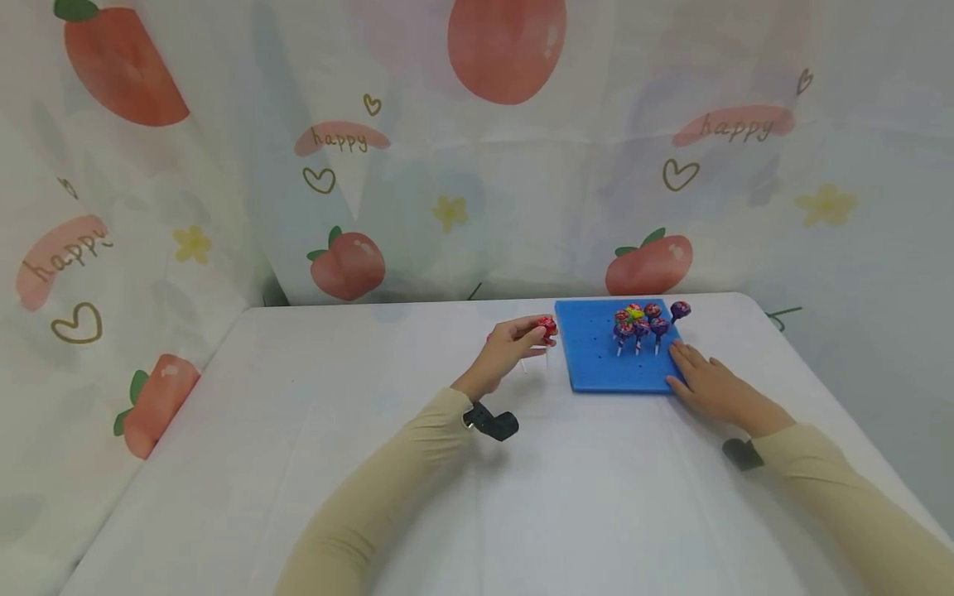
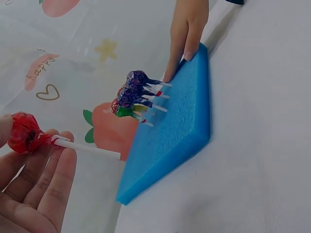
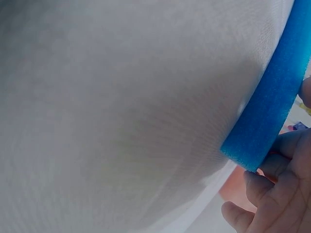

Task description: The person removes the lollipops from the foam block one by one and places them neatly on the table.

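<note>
My left hand (image 1: 507, 352) pinches a red-wrapped lollipop (image 2: 24, 133) by its candy end, just left of the blue foam board (image 1: 596, 364). Its white stick (image 2: 90, 147) points down in the head view, its tip free of the board. Another thin white stick (image 1: 524, 366) shows below this hand; what it belongs to is hidden. Several wrapped lollipops (image 1: 638, 325), purple, red and yellow-green, stand upright in the board's right part. My right hand (image 1: 719, 391) rests with extended fingers on the board's right edge, near the purple lollipops.
Small holes (image 1: 596, 338) dot the board's top. A white cloth (image 1: 335, 430) covers the table, and a curtain printed with peaches (image 1: 347, 265) hangs behind it. A dark wrist device (image 1: 492, 422) is on the left wrist.
</note>
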`<move>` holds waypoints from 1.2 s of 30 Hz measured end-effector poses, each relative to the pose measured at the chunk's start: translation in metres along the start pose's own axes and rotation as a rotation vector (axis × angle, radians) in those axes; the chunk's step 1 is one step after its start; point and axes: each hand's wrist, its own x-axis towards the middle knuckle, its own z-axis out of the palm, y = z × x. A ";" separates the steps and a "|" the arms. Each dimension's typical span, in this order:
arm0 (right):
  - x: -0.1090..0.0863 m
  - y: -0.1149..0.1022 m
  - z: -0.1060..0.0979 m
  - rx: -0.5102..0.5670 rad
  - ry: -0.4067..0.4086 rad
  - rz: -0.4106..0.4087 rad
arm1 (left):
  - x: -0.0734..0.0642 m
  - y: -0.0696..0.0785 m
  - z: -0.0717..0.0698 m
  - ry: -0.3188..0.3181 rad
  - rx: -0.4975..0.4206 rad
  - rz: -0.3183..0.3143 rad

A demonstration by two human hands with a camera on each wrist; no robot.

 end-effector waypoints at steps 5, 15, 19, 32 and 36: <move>0.000 -0.001 -0.002 0.005 -0.010 0.005 | -0.007 0.001 -0.012 0.006 0.030 0.003; -0.002 -0.003 -0.005 0.012 -0.009 0.002 | -0.019 0.001 -0.033 0.044 0.034 0.034; -0.002 -0.003 -0.005 0.013 -0.007 -0.002 | -0.021 0.001 -0.041 0.078 0.030 0.001; -0.001 0.001 -0.001 -0.007 0.005 -0.016 | -0.026 -0.011 -0.062 0.160 0.035 -0.060; 0.000 0.001 0.000 -0.003 0.005 -0.012 | -0.026 -0.015 -0.068 0.176 0.034 -0.074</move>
